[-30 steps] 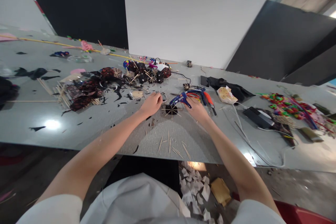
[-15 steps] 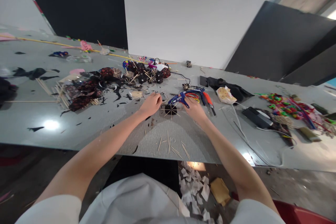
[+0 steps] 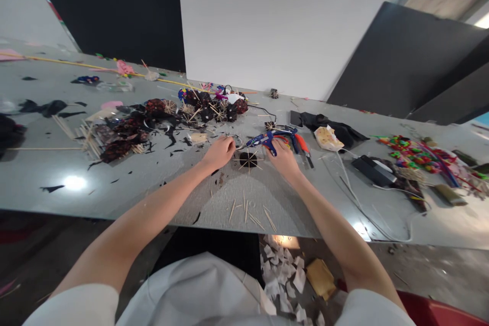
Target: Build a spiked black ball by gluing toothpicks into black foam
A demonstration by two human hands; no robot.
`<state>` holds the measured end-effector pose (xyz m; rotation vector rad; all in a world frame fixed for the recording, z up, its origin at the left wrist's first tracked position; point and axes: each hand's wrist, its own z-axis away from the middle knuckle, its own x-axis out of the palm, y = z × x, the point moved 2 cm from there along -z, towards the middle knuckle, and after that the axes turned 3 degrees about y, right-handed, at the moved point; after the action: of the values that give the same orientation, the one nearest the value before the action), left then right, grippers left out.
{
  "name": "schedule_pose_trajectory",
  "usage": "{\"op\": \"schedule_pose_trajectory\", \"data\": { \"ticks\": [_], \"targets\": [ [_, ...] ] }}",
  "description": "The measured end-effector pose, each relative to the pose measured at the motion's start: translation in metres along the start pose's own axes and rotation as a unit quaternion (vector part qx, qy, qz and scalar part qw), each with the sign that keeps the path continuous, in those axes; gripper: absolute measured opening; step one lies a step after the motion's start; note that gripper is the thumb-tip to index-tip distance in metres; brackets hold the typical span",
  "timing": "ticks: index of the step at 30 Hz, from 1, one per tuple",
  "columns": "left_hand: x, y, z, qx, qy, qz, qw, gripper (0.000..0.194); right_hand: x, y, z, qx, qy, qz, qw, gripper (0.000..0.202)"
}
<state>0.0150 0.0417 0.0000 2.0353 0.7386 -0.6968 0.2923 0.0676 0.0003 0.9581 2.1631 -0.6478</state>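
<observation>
My right hand (image 3: 283, 156) is wrapped round a blue glue gun (image 3: 262, 140), whose nozzle points left. Below the nozzle, a small black piece (image 3: 248, 160) with thin sticks radiating from it lies on the grey table (image 3: 282, 204). Left of that piece, my left hand (image 3: 222, 150) is closed, its fingers curled together near a pale ring-like item; what they hold, if anything, is too small to tell. Several loose thin sticks (image 3: 245, 206) lie nearer the table's front edge.
Dark stick-studded balls (image 3: 219, 107) and black scraps lie behind and left. To the right are an orange-handled cutter (image 3: 302, 143), a phone (image 3: 296, 118), a black box (image 3: 374, 171) with a white cable, and colourful trimmings (image 3: 412, 154).
The glue gun has turned slightly in my right hand and its tip has shifted a little. My left hand stays almost where it was.
</observation>
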Motion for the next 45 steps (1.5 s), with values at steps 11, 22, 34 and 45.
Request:
{"op": "schedule_pose_trajectory", "data": {
  "ticks": [11, 22, 34, 45],
  "targets": [
    [0.001, -0.003, 0.000, 0.000, 0.006, 0.035, 0.999, 0.020, -0.013, 0.004, -0.001, 0.082, 0.057, -0.043, 0.994, 0.032],
    [0.005, -0.003, -0.003, 0.024, -0.002, 0.070, 0.997, 0.040, -0.010, 0.005, -0.001, 0.072, 0.056, -0.038, 0.995, 0.029],
    [0.004, -0.003, -0.004, -0.007, 0.020, 0.097, 0.995, 0.020, -0.017, -0.008, -0.003, 0.077, 0.020, -0.034, 0.996, 0.028],
    [-0.009, -0.026, -0.008, -0.082, 0.131, 0.030, 0.988, 0.016, -0.020, 0.004, -0.003, 0.106, 0.046, -0.048, 0.992, 0.026]
  ]
}}
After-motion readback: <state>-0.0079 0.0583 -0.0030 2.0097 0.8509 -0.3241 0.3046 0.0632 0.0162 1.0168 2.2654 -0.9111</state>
